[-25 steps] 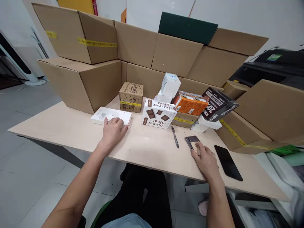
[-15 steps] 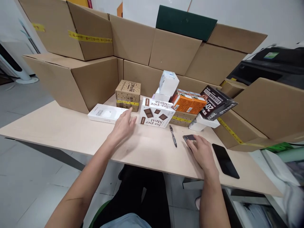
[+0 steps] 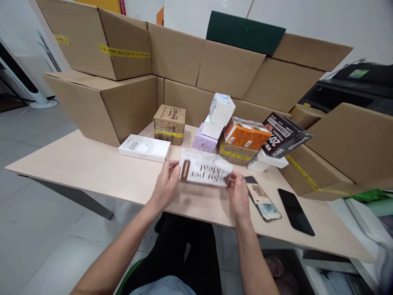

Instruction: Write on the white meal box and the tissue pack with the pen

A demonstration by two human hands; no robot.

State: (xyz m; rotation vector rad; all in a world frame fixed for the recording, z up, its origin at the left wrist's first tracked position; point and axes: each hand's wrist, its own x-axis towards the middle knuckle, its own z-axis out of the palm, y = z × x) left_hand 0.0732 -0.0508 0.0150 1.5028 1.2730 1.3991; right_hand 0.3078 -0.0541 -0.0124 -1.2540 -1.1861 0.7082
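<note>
Between my two hands is a white box printed "Su-per Meal", slightly blurred and tilted above the table's front half. My left hand is closed on its left end, and my right hand grips its right end. Just right of my right hand lies a phone in a patterned case. A white power bank box lies flat beyond my left hand. Behind the held box stand a lilac dotted box and a small brown carton. The pen is hidden from sight.
White boxes are stacked at the back. Orange boxes rest on a brown carton, beside a leaning black printed box. A black phone lies at right. Large cardboard boxes wall the table's back and sides.
Both hands have moved to the Su-per Meal box and taken hold of it. The box has come forward and tipped, uncovering the lilac box. My right hand has left the patterned phone.
</note>
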